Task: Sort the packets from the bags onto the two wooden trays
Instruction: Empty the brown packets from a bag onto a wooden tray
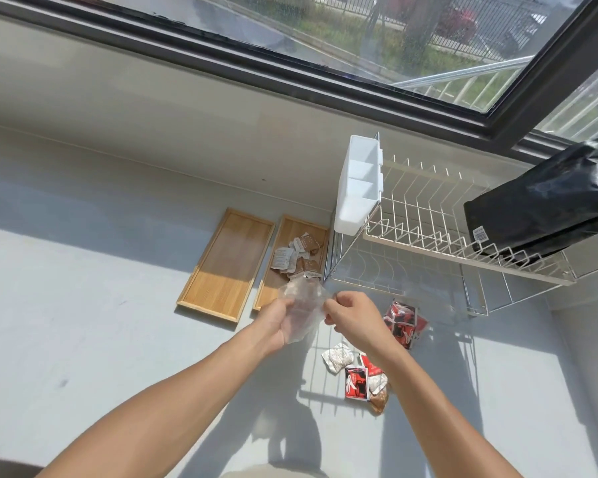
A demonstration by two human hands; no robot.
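Observation:
Two wooden trays lie side by side on the grey counter. The left tray (pixel 227 263) holds nothing; the right tray (pixel 292 229) carries several brown and white packets (pixel 299 255). Just in front of the right tray I hold a clear plastic bag (pixel 302 310) up with both hands: my left hand (pixel 275 322) grips its left side and my right hand (pixel 351 315) pinches its right edge. The bag looks see-through and I cannot tell what is inside. To the right on the counter lie a bag of red packets (pixel 403 324) and a loose pile of red, silver and brown packets (pixel 359 376).
A white wire dish rack (pixel 463 250) stands right of the trays, with a white plastic cutlery holder (pixel 358 184) hung on its left end and a black bag (pixel 546 205) lying across its right side. A window runs along the back wall.

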